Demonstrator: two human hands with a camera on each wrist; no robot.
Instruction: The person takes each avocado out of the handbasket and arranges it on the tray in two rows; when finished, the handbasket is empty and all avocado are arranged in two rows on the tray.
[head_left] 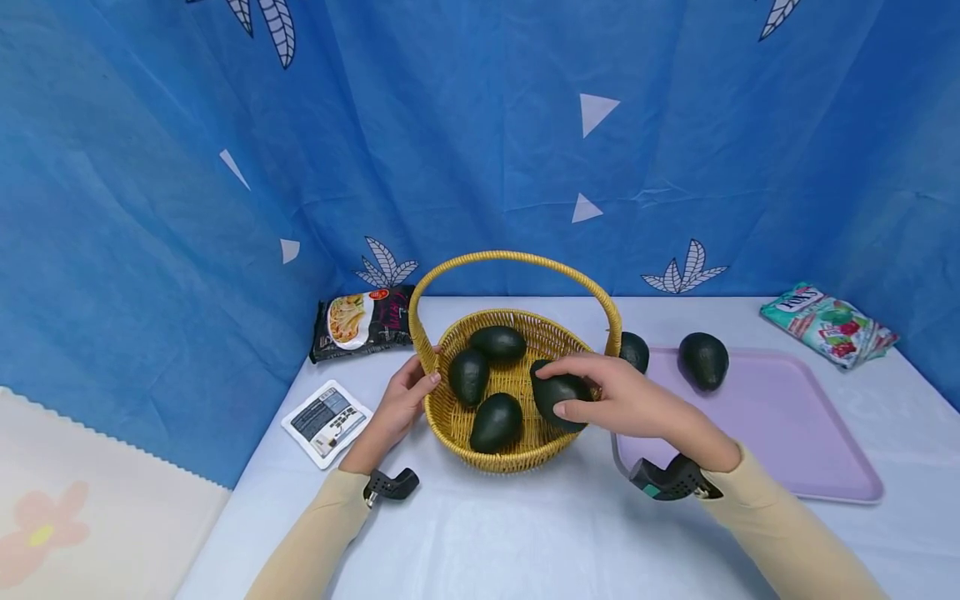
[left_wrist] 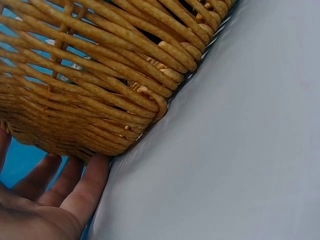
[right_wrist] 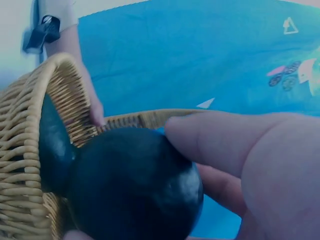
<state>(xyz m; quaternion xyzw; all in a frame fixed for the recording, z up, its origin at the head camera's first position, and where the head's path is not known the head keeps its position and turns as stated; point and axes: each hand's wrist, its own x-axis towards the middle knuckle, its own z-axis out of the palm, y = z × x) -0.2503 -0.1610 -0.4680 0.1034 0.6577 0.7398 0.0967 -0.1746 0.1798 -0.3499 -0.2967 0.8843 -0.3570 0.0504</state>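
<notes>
A yellow wicker basket [head_left: 480, 460] with a tall arched handle stands in the middle of the table. Its left rim, near the foot of the handle, is held by my left hand [head_left: 400, 407], the fingers against the outer weave [left_wrist: 85, 110] in the left wrist view. My right hand [head_left: 611, 393] grips a dark green avocado [head_left: 557, 400] at the basket's right side, thumb and fingers around it. That avocado [right_wrist: 135, 185] looks large in the right wrist view. Inside the basket lie three more avocados, one at the front [head_left: 496, 423].
A lilac tray [head_left: 787, 433] on the right bears an avocado [head_left: 703, 362]; another avocado [head_left: 634, 352] shows partly behind the basket handle. A black noodle packet [head_left: 362, 323] and a white packet [head_left: 327, 422] lie left. A green packet [head_left: 828, 325] lies back right, before a blue curtain [head_left: 487, 150].
</notes>
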